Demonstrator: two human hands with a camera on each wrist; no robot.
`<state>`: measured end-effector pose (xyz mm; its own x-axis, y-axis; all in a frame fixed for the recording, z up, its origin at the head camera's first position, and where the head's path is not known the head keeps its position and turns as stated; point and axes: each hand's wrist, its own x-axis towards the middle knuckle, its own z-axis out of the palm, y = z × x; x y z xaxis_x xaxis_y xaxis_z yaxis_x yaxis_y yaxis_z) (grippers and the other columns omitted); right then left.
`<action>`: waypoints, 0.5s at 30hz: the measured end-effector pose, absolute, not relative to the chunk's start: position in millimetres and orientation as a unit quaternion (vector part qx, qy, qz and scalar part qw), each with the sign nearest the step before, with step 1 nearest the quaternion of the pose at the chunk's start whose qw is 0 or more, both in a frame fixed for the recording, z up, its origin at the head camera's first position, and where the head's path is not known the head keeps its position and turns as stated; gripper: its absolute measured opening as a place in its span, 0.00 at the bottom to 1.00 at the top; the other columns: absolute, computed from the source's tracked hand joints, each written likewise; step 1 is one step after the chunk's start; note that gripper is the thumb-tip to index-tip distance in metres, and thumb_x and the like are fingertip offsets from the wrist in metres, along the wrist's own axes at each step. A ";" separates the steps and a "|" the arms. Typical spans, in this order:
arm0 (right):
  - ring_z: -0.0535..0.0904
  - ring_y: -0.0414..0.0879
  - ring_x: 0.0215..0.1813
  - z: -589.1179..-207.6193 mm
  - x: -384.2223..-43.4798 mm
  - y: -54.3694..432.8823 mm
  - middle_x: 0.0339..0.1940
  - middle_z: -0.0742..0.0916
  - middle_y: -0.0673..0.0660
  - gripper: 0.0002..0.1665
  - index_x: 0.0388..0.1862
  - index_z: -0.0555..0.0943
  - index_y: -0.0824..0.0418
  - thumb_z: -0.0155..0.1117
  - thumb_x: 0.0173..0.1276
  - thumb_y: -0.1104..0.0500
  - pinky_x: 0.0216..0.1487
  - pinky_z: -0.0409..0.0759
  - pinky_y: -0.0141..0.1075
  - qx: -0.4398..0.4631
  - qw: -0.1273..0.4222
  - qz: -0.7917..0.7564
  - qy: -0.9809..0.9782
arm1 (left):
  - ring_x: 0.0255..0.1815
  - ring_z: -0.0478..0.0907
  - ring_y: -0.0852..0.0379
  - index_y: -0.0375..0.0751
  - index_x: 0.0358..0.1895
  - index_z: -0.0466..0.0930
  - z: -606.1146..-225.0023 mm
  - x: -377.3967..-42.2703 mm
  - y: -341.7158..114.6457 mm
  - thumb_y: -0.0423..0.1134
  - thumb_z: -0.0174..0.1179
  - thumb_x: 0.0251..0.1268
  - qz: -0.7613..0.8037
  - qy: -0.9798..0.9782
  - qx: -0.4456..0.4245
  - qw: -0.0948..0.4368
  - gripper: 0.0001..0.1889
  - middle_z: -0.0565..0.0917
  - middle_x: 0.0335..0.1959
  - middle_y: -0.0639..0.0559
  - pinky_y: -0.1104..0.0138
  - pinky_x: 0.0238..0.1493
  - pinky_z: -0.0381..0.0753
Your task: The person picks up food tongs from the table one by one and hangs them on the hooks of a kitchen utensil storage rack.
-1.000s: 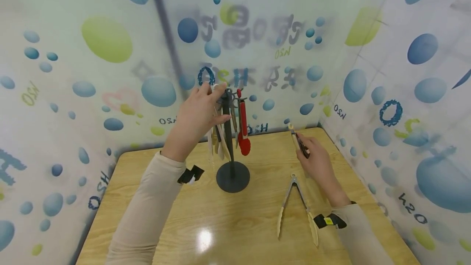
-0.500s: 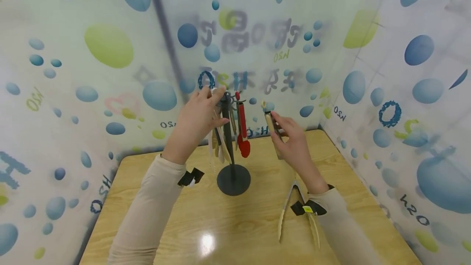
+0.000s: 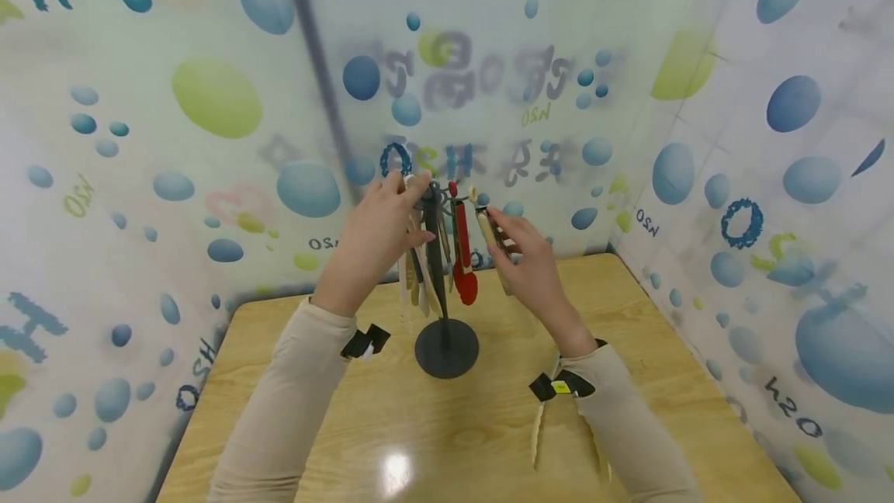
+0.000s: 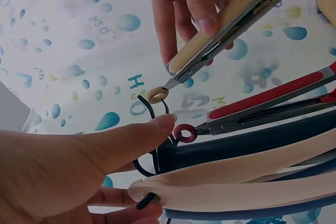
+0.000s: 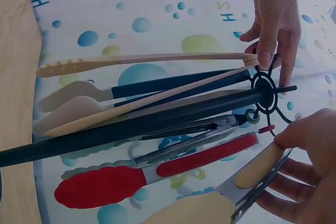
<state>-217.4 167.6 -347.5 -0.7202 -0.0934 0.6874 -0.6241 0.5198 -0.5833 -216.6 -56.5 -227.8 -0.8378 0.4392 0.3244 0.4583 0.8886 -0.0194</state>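
Observation:
A black utensil rack (image 3: 447, 348) stands on the table with several utensils hanging from its hooks. My left hand (image 3: 380, 231) holds the rack's top, thumb and fingers around the hook ring (image 5: 265, 93). To the right, my right hand (image 3: 534, 262) grips a pair of beige-handled tongs (image 4: 231, 22) with the jaws pointing down. Their pull ring (image 4: 157, 95) is at the tip of a hook; whether the hook passes through it I cannot tell. Red tongs (image 5: 210, 156) hang on the neighbouring hook. Beige utensils (image 4: 252, 187) hang close to the left fingers.
Another pair of tongs (image 3: 537, 433) lies spread on the wooden table (image 3: 370, 425), partly hidden under the right forearm. A patterned curtain wall (image 3: 489, 68) rises behind the table, and another wall (image 3: 754, 200) stands along its right side.
My right hand has carried the beige tongs left and up from the table's right side to the rack. The left hand has kept its place at the rack's top.

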 end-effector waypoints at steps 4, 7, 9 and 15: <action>0.82 0.55 0.51 -348.9 -218.0 165.7 0.60 0.82 0.61 0.34 0.74 0.70 0.54 0.64 0.70 0.65 0.45 0.86 0.46 0.218 0.300 0.447 -0.814 | 0.42 0.68 0.48 0.53 0.79 0.55 -227.8 -216.2 -56.1 0.55 0.67 0.61 -0.034 -0.957 -0.236 0.164 0.45 0.71 0.49 0.43 0.61 0.36 0.79; 0.82 0.55 0.51 -350.0 -218.8 164.6 0.60 0.82 0.61 0.34 0.74 0.70 0.54 0.63 0.70 0.65 0.44 0.86 0.46 0.220 0.300 0.450 -0.812 | 0.42 0.68 0.48 0.52 0.79 0.56 -227.8 -215.7 -56.4 0.55 0.67 0.61 -0.038 -0.956 -0.238 0.166 0.45 0.71 0.50 0.42 0.60 0.36 0.79; 0.82 0.55 0.51 -350.8 -219.5 164.1 0.59 0.82 0.61 0.33 0.74 0.70 0.54 0.63 0.70 0.65 0.44 0.86 0.46 0.221 0.300 0.452 -0.811 | 0.43 0.69 0.47 0.52 0.79 0.57 -227.9 -215.8 -56.6 0.55 0.68 0.61 -0.040 -0.955 -0.240 0.169 0.45 0.71 0.50 0.42 0.60 0.37 0.79; 0.82 0.54 0.51 -352.9 -222.7 161.5 0.59 0.82 0.61 0.33 0.74 0.70 0.54 0.63 0.70 0.65 0.43 0.86 0.45 0.226 0.301 0.453 -0.808 | 0.43 0.71 0.47 0.52 0.78 0.58 -229.1 -216.8 -57.7 0.54 0.68 0.60 -0.043 -0.951 -0.246 0.181 0.44 0.72 0.50 0.42 0.59 0.39 0.81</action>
